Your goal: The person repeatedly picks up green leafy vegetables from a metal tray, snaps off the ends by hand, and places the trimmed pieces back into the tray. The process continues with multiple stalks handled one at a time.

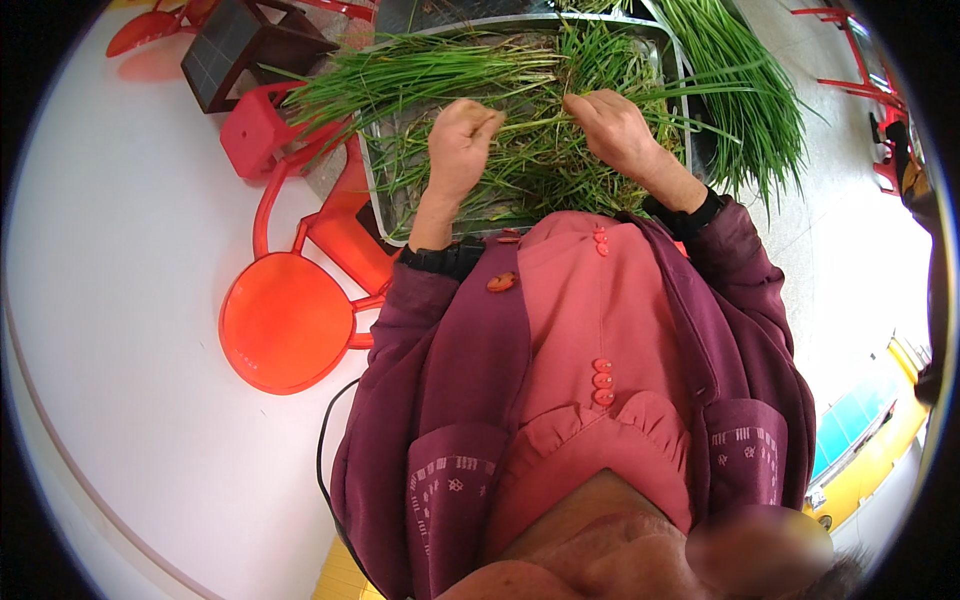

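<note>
Long green leafy stalks, like garlic chives, lie in and beside a metal tray (pixel 379 187) before me. Over the tray's left part my left hand (pixel 461 139) is closed, its fingertips pinched at the end of a pale stalk (pixel 532 122). My right hand (pixel 611 131) grips the same stalk further right, with long green leaves reaching out to the right from it. Beyond my hands a bundle of greens (pixel 450 71) lies across the tray, its leaf tips over the left rim. Loose leaves and trimmings (pixel 555 169) cover much of the tray under my hands.
A larger bunch of greens (pixel 742 97) hangs off the right side of the tray. At the left stand an orange-red round-seated chair (pixel 289 322), a red plastic stool (pixel 251 133) and a dark-framed stand (pixel 225 56) near a white wall. Part of another person (pixel 919 187) shows at the far right.
</note>
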{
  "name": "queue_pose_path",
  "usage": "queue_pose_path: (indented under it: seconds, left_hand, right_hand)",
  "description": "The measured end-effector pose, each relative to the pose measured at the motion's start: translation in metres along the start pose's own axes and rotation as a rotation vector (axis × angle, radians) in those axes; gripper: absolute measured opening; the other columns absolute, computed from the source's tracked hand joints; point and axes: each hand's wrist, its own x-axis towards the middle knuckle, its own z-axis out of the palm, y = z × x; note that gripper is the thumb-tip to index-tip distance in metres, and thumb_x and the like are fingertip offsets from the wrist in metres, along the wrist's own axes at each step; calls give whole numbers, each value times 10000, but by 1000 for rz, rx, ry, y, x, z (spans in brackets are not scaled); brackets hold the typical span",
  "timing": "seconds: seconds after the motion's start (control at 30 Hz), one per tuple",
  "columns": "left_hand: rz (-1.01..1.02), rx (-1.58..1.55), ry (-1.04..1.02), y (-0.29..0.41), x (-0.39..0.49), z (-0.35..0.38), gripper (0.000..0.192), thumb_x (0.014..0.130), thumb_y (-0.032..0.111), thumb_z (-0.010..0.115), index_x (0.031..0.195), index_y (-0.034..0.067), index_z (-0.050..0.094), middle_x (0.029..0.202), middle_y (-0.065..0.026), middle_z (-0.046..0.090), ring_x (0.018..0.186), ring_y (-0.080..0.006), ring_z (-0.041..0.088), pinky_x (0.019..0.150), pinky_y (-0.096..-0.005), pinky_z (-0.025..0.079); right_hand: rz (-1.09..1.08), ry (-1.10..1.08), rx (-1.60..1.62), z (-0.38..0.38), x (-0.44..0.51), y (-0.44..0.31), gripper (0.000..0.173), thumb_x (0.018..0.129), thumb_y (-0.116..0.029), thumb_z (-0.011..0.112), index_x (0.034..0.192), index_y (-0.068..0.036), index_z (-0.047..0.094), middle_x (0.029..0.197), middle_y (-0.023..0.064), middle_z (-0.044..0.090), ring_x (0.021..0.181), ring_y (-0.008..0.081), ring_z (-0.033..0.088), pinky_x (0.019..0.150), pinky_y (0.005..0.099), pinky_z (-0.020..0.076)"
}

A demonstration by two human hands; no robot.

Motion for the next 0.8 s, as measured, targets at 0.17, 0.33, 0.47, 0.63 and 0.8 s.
queue_pose_path:
  seconds: [0.17, 0.33, 0.47, 0.63, 0.8]
  left_hand:
    - [75, 93, -90, 16, 5, 11, 75, 748, 70, 694, 816, 37, 693, 774, -70, 631, 700, -244, 573, 665, -326, 444]
    - [146, 106, -65, 12, 2, 22, 68, 747, 75, 703, 778, 25, 670, 728, -77, 610, 662, -230, 563, 616, -328, 432]
    - [-95, -53, -38, 5, -6, 33, 76, 779, 71, 684, 776, 1, 653, 700, -89, 573, 621, -229, 546, 568, -328, 414]
    - [-196, -5, 34, 1, -11, 43, 114, 800, 91, 669, 775, -12, 627, 718, -109, 566, 638, -260, 556, 579, -350, 421]
    - [-72, 262, 81, -4, -13, 44, 83, 798, 88, 639, 787, 10, 614, 807, -126, 587, 785, -335, 568, 676, -421, 449]
  right_hand:
    - [3, -48, -9, 0, 4, -3, 307, 648, 35, 560, 950, -11, 526, 717, 110, 566, 691, 311, 587, 640, 399, 488]
    - [12, -45, -18, -1, 4, -3, 296, 644, 32, 562, 934, -14, 526, 712, 105, 562, 686, 303, 586, 635, 396, 487]
    - [-7, -32, -30, 2, 3, -4, 294, 633, 32, 559, 920, -17, 524, 707, 101, 559, 676, 299, 581, 629, 393, 485]
    - [44, -135, -26, 3, 0, -5, 294, 694, 50, 567, 985, 3, 573, 791, 131, 621, 740, 309, 612, 667, 389, 502]
    - [13, -32, -40, 5, 3, -4, 310, 631, 43, 549, 932, -27, 530, 727, 104, 570, 683, 303, 584, 628, 397, 485]
